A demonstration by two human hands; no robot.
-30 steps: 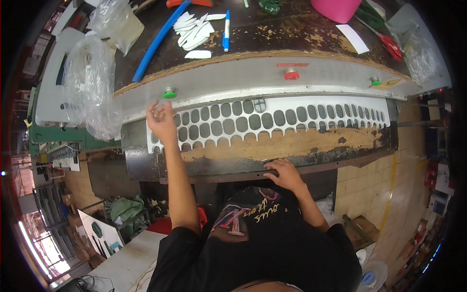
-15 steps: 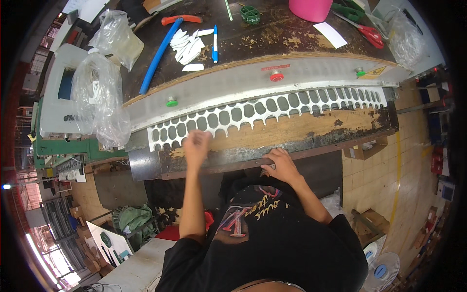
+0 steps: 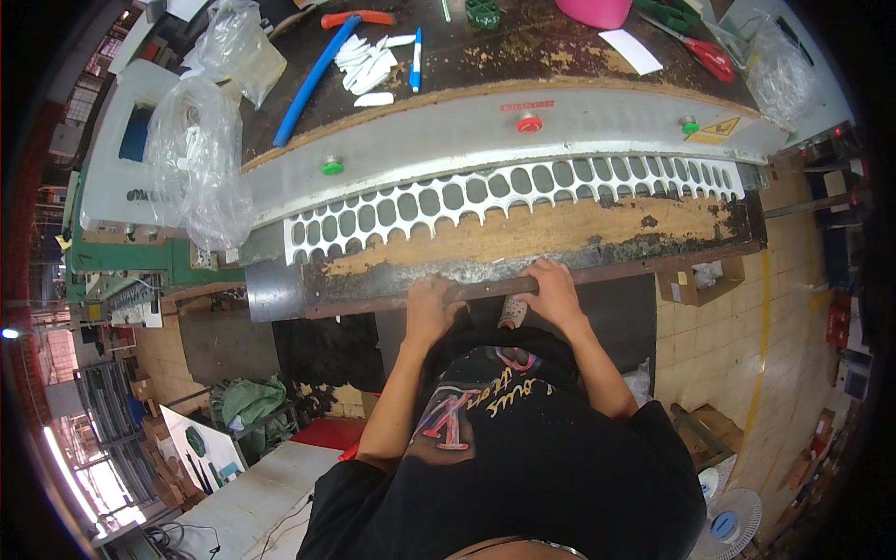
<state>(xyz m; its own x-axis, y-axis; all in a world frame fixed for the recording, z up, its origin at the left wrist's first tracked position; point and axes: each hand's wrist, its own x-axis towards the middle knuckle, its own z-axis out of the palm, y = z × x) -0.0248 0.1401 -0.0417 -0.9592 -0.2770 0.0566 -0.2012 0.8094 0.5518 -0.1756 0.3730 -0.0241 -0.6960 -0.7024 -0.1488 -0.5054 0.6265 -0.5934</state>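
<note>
Both hands are at the front edge of the worn wooden board (image 3: pixel 495 243), fingers over the brown front rail (image 3: pixel 490 291) and thumbs on the near side. My left hand (image 3: pixel 429 308) is curled round the rail left of its middle. My right hand (image 3: pixel 555 291) grips it a short way to the right. Farther back, a white strip with rows of rounded cut-outs (image 3: pixel 481 215) lies across the board, touched by neither hand. Its near edge is a row of open, pointed prongs. A pale speckled object (image 3: pixel 512 312) shows just below the rail between my hands.
Behind the strip runs a grey metal bar (image 3: pixel 420 149) with a red button (image 3: pixel 529 123) and green buttons (image 3: pixel 332 165). On the dark tabletop lie a blue-handled hammer (image 3: pixel 317 84), white scraps (image 3: pixel 366 63), a marker (image 3: pixel 416 61) and red-handled scissors (image 3: pixel 711 61). Plastic bags (image 3: pixel 194 177) hang left.
My left hand has left the strip's near edge and come back and to the right onto the rail. My right hand has shifted slightly along the rail. The strip lies as before.
</note>
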